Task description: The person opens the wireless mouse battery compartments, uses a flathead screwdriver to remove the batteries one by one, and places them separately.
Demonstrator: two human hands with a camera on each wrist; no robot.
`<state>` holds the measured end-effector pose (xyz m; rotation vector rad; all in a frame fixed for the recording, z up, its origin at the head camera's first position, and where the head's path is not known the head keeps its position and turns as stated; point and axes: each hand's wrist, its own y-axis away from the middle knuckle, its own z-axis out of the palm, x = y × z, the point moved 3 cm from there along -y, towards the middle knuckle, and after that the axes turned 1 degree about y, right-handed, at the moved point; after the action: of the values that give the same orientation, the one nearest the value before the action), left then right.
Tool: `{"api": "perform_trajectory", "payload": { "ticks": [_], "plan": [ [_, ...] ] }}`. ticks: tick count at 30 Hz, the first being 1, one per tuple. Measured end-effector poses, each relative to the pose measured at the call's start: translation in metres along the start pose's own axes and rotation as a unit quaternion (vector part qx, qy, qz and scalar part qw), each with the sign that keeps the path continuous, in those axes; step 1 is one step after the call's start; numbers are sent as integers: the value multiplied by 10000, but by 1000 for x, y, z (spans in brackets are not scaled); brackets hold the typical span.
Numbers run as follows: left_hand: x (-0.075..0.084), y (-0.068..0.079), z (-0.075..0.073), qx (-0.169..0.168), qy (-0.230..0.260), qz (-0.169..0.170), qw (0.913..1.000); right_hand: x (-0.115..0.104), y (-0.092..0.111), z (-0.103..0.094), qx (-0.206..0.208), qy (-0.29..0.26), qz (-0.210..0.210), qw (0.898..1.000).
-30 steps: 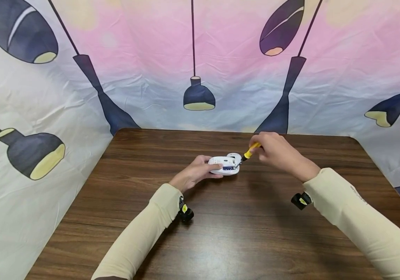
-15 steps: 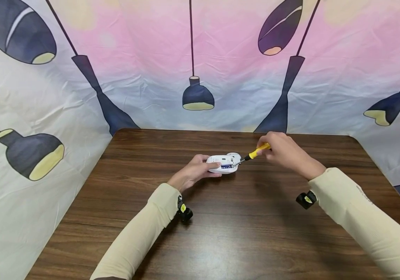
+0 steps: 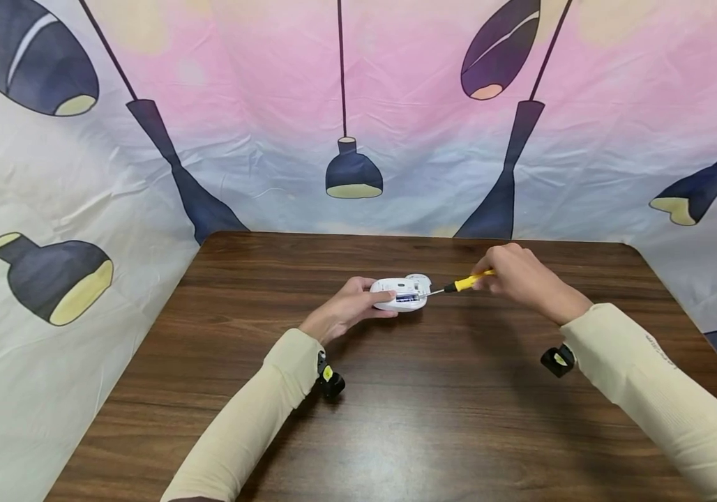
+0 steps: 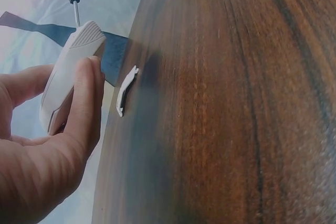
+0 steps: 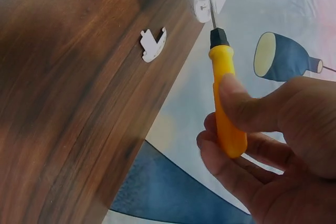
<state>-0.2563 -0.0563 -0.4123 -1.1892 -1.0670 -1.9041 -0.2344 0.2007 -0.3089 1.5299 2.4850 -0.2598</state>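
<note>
A white computer mouse (image 3: 388, 285) is held underside up above the table by my left hand (image 3: 347, 307), thumb on its underside and fingers beneath. Its battery bay is uncovered and shows a blue battery (image 3: 406, 298). My right hand (image 3: 517, 277) pinches a yellow-handled screwdriver (image 5: 224, 95) between thumb and fingers. The thin metal shaft (image 5: 212, 14) reaches into the bay end of the mouse, its tip at the battery's end. The white battery cover (image 5: 152, 50) lies loose on the table just beyond the mouse.
The brown wooden table (image 3: 358, 432) spreads under both arms, its far edge behind the cover. A printed cloth backdrop (image 3: 258, 139) with lamp pictures hangs behind it. Black wrist cameras (image 3: 332, 383) sit at both cuffs.
My right hand has moved right and slightly down, tilting the screwdriver flatter, with its tip still at the battery bay. The left hand and mouse shifted slightly left early on, then stayed nearly still.
</note>
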Motion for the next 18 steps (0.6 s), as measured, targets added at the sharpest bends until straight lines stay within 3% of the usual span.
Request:
{"api": "perform_trajectory", "payload": {
  "ticks": [18],
  "plan": [
    [5,5,-7,-178,-11,35,9998,15,4,15,-63,-371,-186,9991]
  ]
}}
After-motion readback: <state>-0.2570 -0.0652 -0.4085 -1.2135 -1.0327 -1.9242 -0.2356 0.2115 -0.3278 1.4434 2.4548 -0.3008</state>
